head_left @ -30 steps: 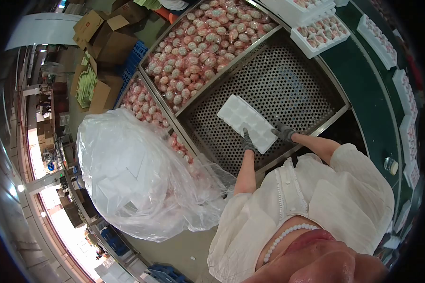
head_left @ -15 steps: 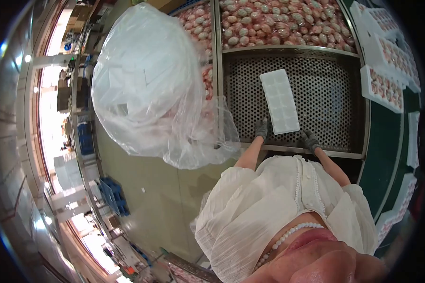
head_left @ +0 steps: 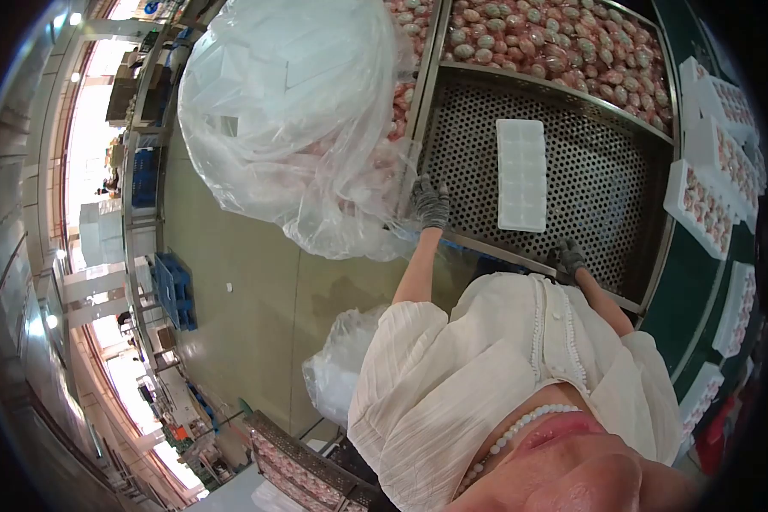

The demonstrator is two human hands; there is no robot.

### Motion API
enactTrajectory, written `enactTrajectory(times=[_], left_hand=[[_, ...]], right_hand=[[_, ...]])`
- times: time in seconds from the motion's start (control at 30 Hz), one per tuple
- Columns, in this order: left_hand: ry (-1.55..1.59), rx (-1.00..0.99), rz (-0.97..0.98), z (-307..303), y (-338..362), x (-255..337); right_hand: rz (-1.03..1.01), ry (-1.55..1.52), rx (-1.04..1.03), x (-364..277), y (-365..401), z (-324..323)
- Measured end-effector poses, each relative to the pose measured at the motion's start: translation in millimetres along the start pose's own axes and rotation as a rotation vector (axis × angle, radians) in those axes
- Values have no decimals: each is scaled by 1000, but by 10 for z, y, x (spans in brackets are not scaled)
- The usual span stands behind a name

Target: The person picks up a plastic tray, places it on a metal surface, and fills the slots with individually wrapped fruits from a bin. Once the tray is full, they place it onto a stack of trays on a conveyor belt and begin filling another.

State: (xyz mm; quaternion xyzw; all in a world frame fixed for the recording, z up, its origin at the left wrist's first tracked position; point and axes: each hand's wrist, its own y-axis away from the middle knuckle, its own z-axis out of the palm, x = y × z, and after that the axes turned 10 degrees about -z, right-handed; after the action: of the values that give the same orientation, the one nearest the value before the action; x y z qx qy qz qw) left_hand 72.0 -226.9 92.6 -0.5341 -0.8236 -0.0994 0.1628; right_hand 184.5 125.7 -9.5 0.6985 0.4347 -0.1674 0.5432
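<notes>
A white compartmented foam tray (head_left: pixel 521 175) lies on the perforated metal bin floor (head_left: pixel 602 179); nothing shows in its pockets. My left hand (head_left: pixel 431 203), in a grey glove, is at the bin's left front corner beside the clear plastic bag (head_left: pixel 341 196). Its fingers are extended, with nothing seen in them; contact with the bag cannot be made out. My right hand (head_left: pixel 570 254), also gloved, is at the bin's front rim, below and right of the foam tray and apart from it. Its fingers look loosely apart.
Egg-shaped pieces in pinkish clear wrap (head_left: pixel 563 51) fill the bin section behind. White foam trays filled with similar pieces (head_left: pixel 704 209) line the green surface (head_left: pixel 687 282) at right. The large bag holds white trays. A blue pallet (head_left: pixel 173 290) sits on the floor at left.
My left hand has moved away from the foam tray, left and up toward the bag. My right hand stays near the front rim. The camera view has turned slightly.
</notes>
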Motion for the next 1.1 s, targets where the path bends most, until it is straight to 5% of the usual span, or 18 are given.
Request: enactTrajectory(times=[0.1,0.17,0.27,0.37,0.5,0.53,0.63,0.77,0.97,1.0,1.03,1.1], left_hand=[[71,-31,53,83,23,253],[226,-367,-119,-35,141,590],[235,-341,53,450,152,547],[233,-388,2,390,109,591],[258,-414,-26,447,-99,522],[234,-383,14,507,-142,509],[228,-494,1,462,-244,732],[78,-632,-19,494,-360,1171],[73,-793,-200,1153,-499,1421],[138,-838,-275,1281,-508,1417],[204,-885,-355,1317,-497,1459],[336,-987,-392,1328,-504,1474]], right_hand=[[-5,192,111,-87,-133,-40],[17,-72,109,-138,-300,15],[-124,-79,198,-387,-444,66],[-160,-63,213,-725,-497,37],[-270,-90,192,-286,-1121,169],[-176,92,239,-1027,-651,40],[-53,166,177,-1058,-836,137],[-97,207,377,-1382,-792,90],[-381,-159,509,-1423,-1333,-235],[-169,-1123,368,-1499,-1558,-377],[-180,-1110,385,-1669,-1572,-526],[-472,-36,468,-1992,-1625,-779]])
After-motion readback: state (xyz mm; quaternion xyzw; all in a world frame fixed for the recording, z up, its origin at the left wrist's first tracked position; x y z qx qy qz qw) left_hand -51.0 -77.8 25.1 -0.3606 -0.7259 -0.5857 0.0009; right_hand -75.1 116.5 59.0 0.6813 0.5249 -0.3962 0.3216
